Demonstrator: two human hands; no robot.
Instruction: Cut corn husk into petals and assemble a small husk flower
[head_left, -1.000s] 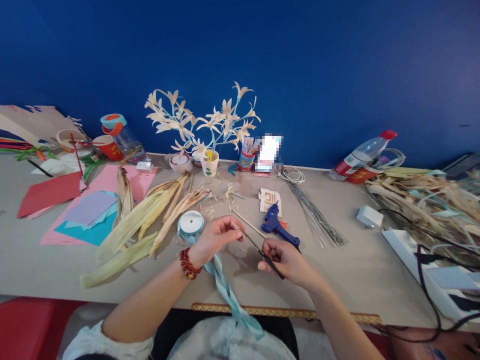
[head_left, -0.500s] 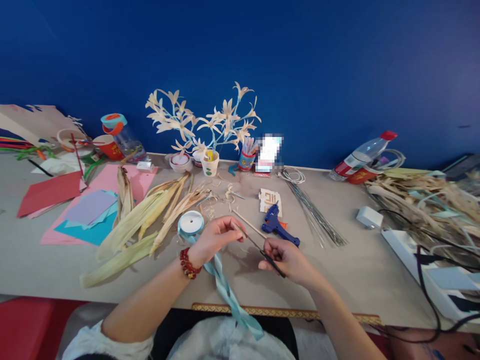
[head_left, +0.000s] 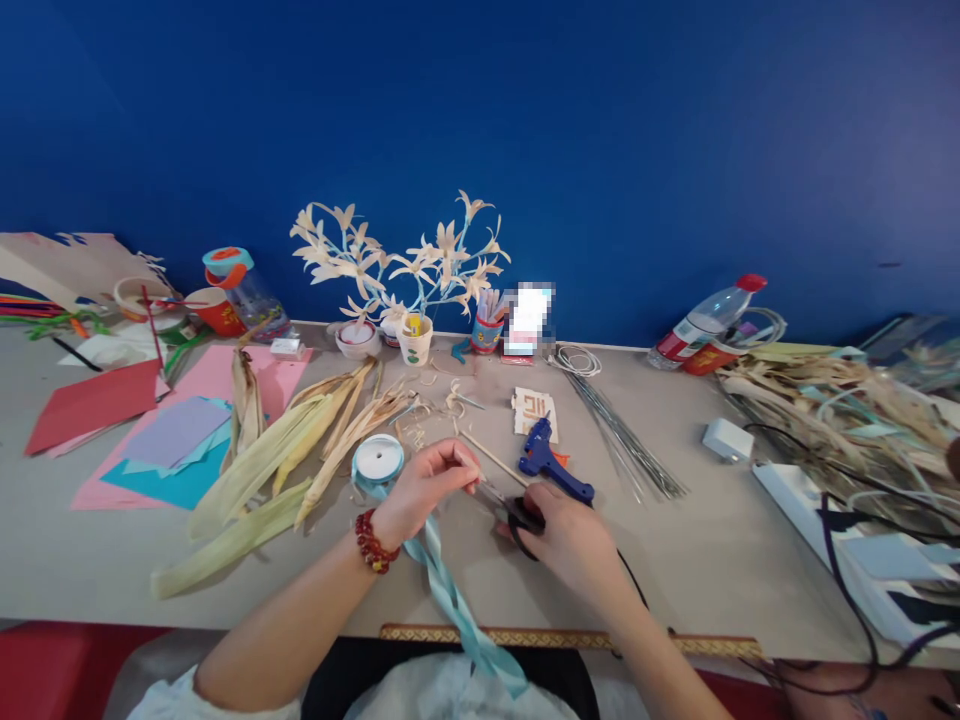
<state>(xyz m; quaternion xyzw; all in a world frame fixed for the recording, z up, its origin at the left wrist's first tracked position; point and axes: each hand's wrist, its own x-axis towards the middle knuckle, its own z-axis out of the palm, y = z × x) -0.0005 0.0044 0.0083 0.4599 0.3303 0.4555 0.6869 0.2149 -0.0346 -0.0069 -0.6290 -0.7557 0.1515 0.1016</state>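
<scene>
My left hand [head_left: 431,485], with a red bead bracelet [head_left: 373,542] on the wrist, pinches something too small to make out. Black-handled scissors [head_left: 528,516] are gripped in my right hand [head_left: 574,540], their blades pointing at the left fingertips. Under my left hand a light blue ribbon [head_left: 450,585] trails over the table's front edge. Its white spool [head_left: 378,458] lies just left of that hand. A thin pale stick [head_left: 491,456] rests beyond the scissors, and a blue glue gun [head_left: 553,465] lies behind my right hand.
Corn husks [head_left: 255,475] and coloured paper [head_left: 176,435] spread out at the left. White husk flowers [head_left: 442,250] rise from a paper cup [head_left: 415,342] by the wall. Metal wires [head_left: 626,430], a bottle [head_left: 701,325] and a power strip [head_left: 817,560] with black cables are to the right.
The scissors have turned in my right hand, so their handle loops now show more and the blades sit closer to my left fingertips. My view has shifted slightly.
</scene>
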